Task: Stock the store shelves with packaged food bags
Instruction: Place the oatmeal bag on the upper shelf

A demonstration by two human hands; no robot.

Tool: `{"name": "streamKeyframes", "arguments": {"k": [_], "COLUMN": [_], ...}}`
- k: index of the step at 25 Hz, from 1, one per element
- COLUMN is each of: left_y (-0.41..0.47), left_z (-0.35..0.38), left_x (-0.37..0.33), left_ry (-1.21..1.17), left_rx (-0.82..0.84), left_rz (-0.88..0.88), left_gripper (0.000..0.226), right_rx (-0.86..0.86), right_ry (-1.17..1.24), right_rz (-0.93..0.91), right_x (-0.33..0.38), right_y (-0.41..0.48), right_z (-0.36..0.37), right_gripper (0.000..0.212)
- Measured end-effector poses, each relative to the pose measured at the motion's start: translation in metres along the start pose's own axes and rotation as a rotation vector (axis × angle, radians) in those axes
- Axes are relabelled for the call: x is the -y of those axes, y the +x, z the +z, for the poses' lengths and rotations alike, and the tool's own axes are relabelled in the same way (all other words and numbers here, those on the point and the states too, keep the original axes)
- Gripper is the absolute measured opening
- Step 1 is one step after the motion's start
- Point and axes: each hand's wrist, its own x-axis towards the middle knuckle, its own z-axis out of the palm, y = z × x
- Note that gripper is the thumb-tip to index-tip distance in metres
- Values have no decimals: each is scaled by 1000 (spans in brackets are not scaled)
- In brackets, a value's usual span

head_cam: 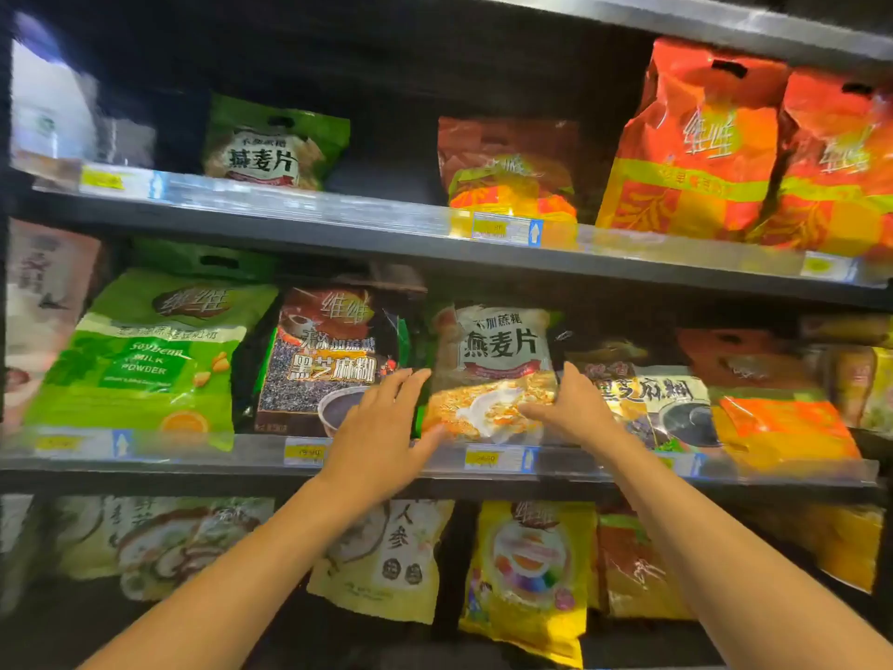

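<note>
A person stands in front of the shelves with both arms stretched out to the middle shelf [435,469]. Between the two hands stands the oat bag [493,374], the one with the pale top and the bowl of golden flakes on it. It stands tall, its long side going up and down, and it leans back a little. Its bottom sits just behind the front edge of the middle shelf, about halfway along. The left hand [381,423] is flat and open, fingers spread, pressed against the left side of the oat bag low down. The right hand [570,406] is open too, with its thumb lying across the front of the bag near the bottom right corner. So neither hand is closed tight around it; they squeeze it from both sides. Both hands look about as near as each other. The black sesame bag [324,360] stands touching the oat bag on the left, and another dark bag [676,403] sits close on the right, partly behind the right hand. I think the next push has to go straight back into the shelf, so the bag slips into the gap between its two neighbours
</note>
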Motion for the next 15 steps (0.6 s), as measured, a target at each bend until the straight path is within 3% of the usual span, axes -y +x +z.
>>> {"name": "streamKeyframes", "arguments": {"k": [7, 11, 15], "left_y": [18, 35, 52], "left_z": [9, 15, 27], "left_x": [-12, -18, -19], "left_ry": [-151, -232, -347], "left_rx": [118, 126, 211], "left_rz": [-197, -240, -316], "left_gripper": [83, 86, 102], "right_rx": [-27, 25, 51], "right_ry": [-242, -31, 114], "right_rz": [-44, -100, -161], "right_x": [-17, -28, -45], "right_y": [19, 19, 14], "right_z": [7, 10, -1], "right_gripper": [84, 54, 41]}}
